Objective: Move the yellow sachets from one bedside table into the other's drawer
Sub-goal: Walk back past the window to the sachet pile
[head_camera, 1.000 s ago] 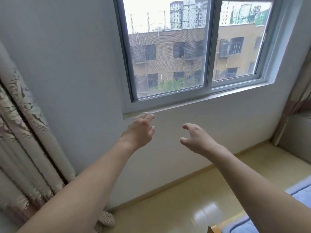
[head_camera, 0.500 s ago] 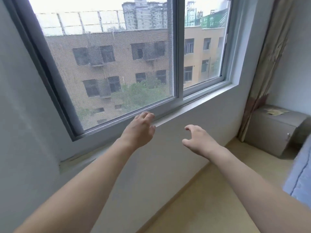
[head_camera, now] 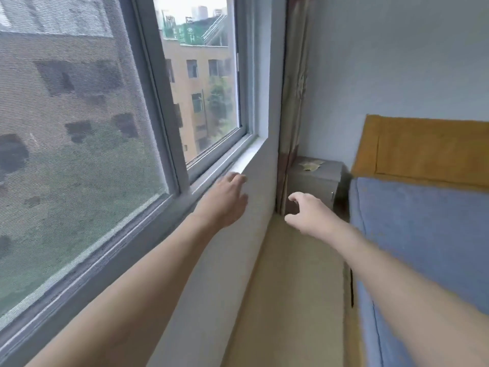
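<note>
Step in hand: approach. Yellow sachets (head_camera: 310, 165), blurred but probably these, lie on the bedside table (head_camera: 315, 181) in the far corner. Left hand (head_camera: 225, 201) fingers straight, empty; right hand (head_camera: 308, 214) loosely curled, empty. Next: walk closer, pick up.

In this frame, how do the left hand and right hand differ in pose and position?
The left hand has fingers stretched nearly straight, while the right hand has fingers loosely curled with the thumb apart. The left hand hangs by the window sill; the right hand hangs over the floor gap, in front of the bedside table. Both are held out forward and hold nothing.
</note>
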Available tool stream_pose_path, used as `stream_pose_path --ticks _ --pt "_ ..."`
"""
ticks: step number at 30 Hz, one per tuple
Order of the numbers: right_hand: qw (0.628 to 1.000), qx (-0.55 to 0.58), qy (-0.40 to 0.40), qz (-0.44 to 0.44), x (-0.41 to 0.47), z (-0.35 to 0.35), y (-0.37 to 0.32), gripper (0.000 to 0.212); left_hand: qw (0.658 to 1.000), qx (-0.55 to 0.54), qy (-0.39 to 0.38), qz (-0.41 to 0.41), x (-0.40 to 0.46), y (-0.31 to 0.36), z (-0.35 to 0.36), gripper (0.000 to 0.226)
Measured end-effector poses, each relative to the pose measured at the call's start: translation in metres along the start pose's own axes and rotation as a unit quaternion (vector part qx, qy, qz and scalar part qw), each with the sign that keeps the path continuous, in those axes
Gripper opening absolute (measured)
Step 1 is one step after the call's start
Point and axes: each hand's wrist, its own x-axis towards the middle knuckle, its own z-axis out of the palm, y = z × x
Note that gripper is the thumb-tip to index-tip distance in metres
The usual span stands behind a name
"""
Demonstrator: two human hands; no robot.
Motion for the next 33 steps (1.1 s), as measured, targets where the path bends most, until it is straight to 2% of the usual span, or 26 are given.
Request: stream_pose_path --ticks 4,8,12,17,22,28,33 --pt "0.998 0.001 0.033 0.053 0.081 -0.011 0.044 0.058 0.998 -0.019 -0.021 0.051 0.099 0.005 0.054 0.044" --pt "0.995 0.008 0.064 0.078 0.169 -0.026 0.09 0.056 0.996 -0.026 -0.041 0.072 0.198 0.009 0.105 0.043" --pt "0.991 0.035 0.063 0.111 0.253 -0.053 0.135 0.055 0.994 -0.016 -0.071 0.082 0.305 0.004 0.127 0.042" --pt "0.984 0.079 0.091 0.129 0.356 -0.082 0.182 0.052 0.996 -0.067 -0.048 0.036 0.426 0.001 0.154 0.035" --pt "0.981 0.097 0.062 0.154 0.447 -0.077 0.229 0.052 0.991 -0.088 -0.097 0.017 0.522 -0.007 0.221 0.034" --pt "0.976 0.099 0.056 0.183 0.589 -0.075 0.297 0.052 0.987 -0.112 -0.112 0.027 0.665 -0.026 0.307 0.035" --pt "0.97 0.09 0.064 0.217 0.712 -0.105 0.345 0.05 0.975 -0.175 -0.136 -0.005 0.805 -0.033 0.365 0.031"
